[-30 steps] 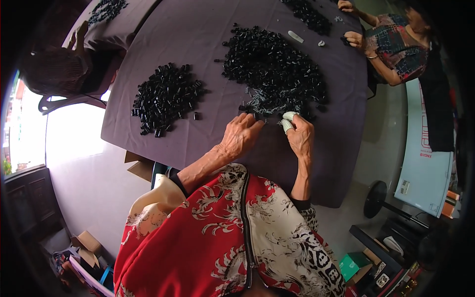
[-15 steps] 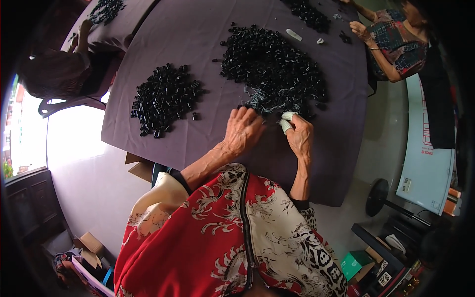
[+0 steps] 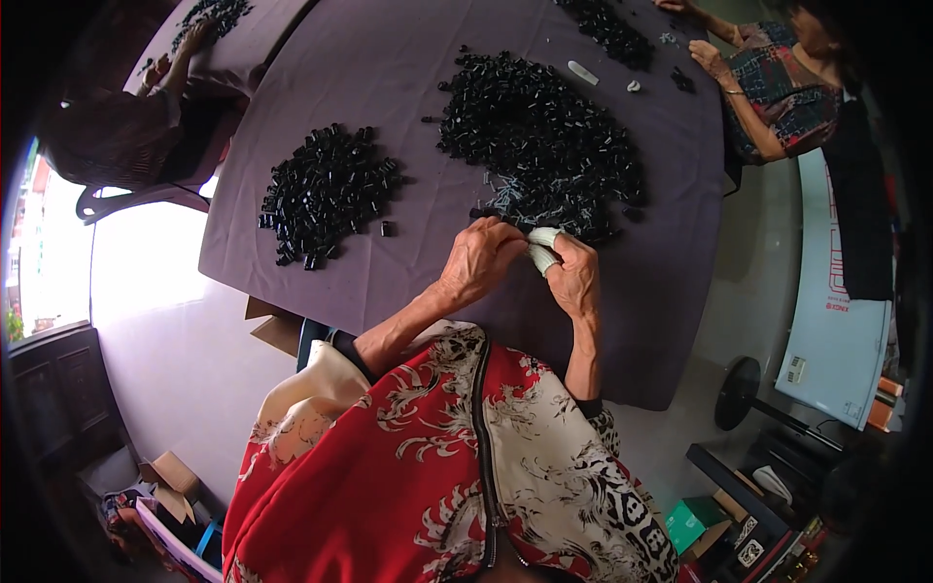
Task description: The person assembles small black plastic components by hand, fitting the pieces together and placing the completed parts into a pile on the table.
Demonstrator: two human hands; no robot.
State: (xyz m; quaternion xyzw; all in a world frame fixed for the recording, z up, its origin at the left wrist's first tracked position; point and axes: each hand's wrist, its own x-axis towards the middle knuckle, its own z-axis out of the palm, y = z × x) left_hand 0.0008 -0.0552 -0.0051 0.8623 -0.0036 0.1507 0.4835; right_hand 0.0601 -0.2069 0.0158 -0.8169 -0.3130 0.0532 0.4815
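Observation:
My left hand [image 3: 478,262] and my right hand [image 3: 575,280] meet at the near edge of a big heap of small black plastic pieces [image 3: 535,136]. White ribbed covers [image 3: 543,249] sit on the thumb and a finger of the right hand. Both hands are closed, their fingertips pinched together; whatever is between them is too small and too hidden to name. Thin grey slivers [image 3: 505,192] lie on the heap just beyond the left hand. Farther left is a smaller pile of short black tube-like pieces [image 3: 326,194], with a single one [image 3: 389,228] beside it.
A purple-grey cloth [image 3: 428,321] covers the table. Past the heap lie a white finger-shaped item [image 3: 583,72] and a small white scrap [image 3: 634,85]. One person [image 3: 777,92] works at the far right over more black pieces [image 3: 612,34], another [image 3: 117,136] at far left.
My right hand has moved left to meet the left hand. The left hand's fingers have turned in toward it. The piles look the same.

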